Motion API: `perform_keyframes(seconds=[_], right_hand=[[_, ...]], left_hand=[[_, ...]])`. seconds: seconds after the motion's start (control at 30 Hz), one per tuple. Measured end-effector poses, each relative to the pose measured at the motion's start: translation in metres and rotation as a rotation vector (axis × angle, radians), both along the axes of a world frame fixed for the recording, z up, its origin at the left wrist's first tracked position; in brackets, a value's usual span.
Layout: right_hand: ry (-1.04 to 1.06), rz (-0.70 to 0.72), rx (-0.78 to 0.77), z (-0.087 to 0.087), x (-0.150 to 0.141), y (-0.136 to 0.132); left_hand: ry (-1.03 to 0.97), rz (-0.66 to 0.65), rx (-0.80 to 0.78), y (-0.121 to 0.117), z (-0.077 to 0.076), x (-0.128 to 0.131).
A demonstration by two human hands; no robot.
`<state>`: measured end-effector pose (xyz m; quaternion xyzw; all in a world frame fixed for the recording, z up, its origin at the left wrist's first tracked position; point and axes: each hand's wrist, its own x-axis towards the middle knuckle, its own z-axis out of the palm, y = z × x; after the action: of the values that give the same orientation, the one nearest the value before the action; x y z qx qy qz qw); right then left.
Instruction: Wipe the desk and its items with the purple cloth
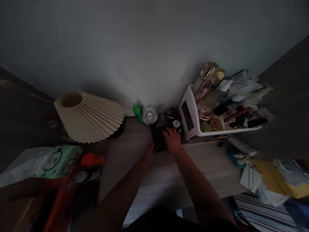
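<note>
A dark, box-like item lies on the desk near the wall; the dim light hides what it is. My left hand holds its near left corner, with the fingertips partly hidden. Across its right side rests my right hand, fingers spread and reaching over the top. Just beyond that hand is a small jar with a white lid. A clear glass dish and a green bottle stand behind and to the left.
A white cosmetics organizer full of bottles and jars stands right of my hands. To the left are a pleated lamp, a green tissue pack and an orange-red item. Papers and a yellow envelope lie at the right.
</note>
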<state>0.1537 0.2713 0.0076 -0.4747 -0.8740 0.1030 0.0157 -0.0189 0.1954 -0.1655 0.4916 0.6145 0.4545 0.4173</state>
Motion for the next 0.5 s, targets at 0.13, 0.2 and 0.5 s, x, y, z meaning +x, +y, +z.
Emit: perform_keyframes(seconds=[0.13,0.2,0.5], right_hand=[[-0.096,0.02,-0.058,-0.03,-0.001,-0.005],[-0.146,0.038,-0.103,-0.044,0.003,-0.014],[-0.213,0.041,-0.201,-0.037,0.019,-0.035]], left_hand=[[0.017,-0.008,-0.007,-0.002,-0.006,-0.003],[0.019,-0.006,-0.013,-0.003,-0.007,-0.003],[0.011,0.013,0.011,-0.003,-0.003,0.0]])
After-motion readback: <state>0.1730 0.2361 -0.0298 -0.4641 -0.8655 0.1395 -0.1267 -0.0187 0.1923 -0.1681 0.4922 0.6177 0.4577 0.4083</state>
